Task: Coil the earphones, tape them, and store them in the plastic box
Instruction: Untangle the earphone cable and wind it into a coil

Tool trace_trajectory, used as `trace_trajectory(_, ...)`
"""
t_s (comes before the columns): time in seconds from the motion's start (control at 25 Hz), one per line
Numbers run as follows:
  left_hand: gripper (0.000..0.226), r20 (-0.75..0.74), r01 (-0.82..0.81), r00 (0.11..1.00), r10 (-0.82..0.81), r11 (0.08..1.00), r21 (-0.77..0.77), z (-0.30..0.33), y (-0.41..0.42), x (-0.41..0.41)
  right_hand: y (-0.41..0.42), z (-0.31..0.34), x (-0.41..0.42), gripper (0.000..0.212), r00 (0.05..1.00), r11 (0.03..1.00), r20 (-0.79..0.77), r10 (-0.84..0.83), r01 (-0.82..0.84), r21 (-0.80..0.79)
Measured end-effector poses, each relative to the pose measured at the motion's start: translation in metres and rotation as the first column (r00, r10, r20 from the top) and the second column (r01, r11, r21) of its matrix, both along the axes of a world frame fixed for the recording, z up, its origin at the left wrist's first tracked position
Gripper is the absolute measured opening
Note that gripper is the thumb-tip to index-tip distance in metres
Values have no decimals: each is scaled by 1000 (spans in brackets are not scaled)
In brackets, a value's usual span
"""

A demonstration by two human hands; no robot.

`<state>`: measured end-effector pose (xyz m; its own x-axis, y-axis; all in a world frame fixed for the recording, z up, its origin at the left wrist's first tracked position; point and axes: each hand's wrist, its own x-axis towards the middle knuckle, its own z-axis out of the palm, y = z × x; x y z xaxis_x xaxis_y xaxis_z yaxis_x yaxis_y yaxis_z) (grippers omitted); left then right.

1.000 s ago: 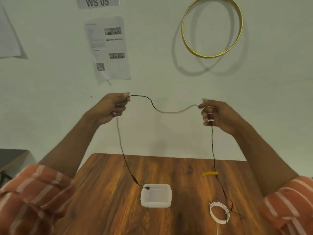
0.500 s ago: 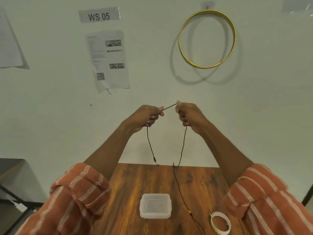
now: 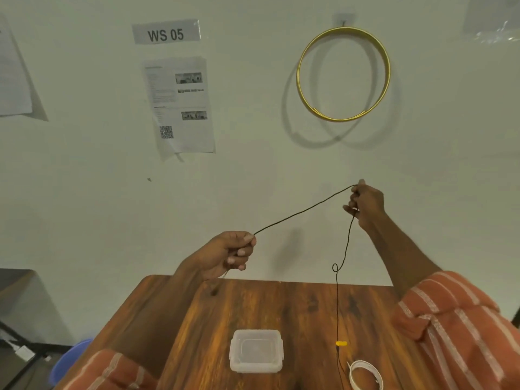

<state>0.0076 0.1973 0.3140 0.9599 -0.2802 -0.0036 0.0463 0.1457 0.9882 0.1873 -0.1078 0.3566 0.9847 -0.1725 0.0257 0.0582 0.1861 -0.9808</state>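
The earphones are a thin black cable point(image 3: 305, 210) stretched taut between my hands above the table. My left hand point(image 3: 229, 253) grips one end in a closed fist, lower and to the left. Higher up on the right, my right hand point(image 3: 365, 204) pinches the cable, and the rest hangs down past a small loop to a yellow piece point(image 3: 341, 343) near the tabletop. A clear plastic box point(image 3: 256, 351) with its lid on sits at the table's near middle. A white tape roll point(image 3: 365, 375) lies at the near right.
The wooden table point(image 3: 281, 311) stands against a pale wall. A yellow hoop point(image 3: 343, 73) and printed sheets point(image 3: 180, 105) hang on that wall. A blue bin point(image 3: 70, 361) is on the floor to the left, beside a dark stand.
My hands were close together half a second ago; now they have drawn apart, left hand down and left, right hand out to the right, pulling the cable straight.
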Motion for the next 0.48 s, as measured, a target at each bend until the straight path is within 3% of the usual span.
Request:
trace_trajectory(0.04, 21, -9, -2, 1000, 1, 998, -64, 4, -4, -3, 5, -7, -4, 46, 998, 962, 8, -55, 56, -268)
trace_trajectory(0.08, 21, -16, -21, 1000, 19, 992, -125, 9, -10, -5, 12, -13, -14, 56, 993, 839, 62, -97, 116, -531)
trace_trajectory(0.12, 22, -25, -46, 999, 42, 983, -177, 14, -18, -5, 25, -17, -30, 68, 989, 724, 143, -33, 122, -679)
trace_trajectory(0.16, 22, -29, -61, 998, 56, 974, -220, 20, -26, -2, 43, -17, -51, 75, 972, 695, 181, 152, 25, -719)
trace_trajectory(0.24, 22, -28, -91, 996, 86, 961, -261, 32, -42, 3, 78, -16, -95, 70, 799, 656, 101, 592, -405, -636)
trace_trajectory(0.32, 21, -43, -141, 990, 135, 959, -247, 40, -47, 7, 94, -19, -117, 43, 602, 551, 63, 796, -676, -489)
trace_trajectory(0.36, 20, -66, -157, 987, 145, 956, -248, 41, -45, 5, 94, -20, -117, 38, 601, 585, 105, 792, -699, -411)
trace_trajectory(0.48, 21, -180, -94, 983, 40, 948, -305, 31, -36, -16, 83, -15, -100, 36, 757, 789, 226, 613, -572, -223)
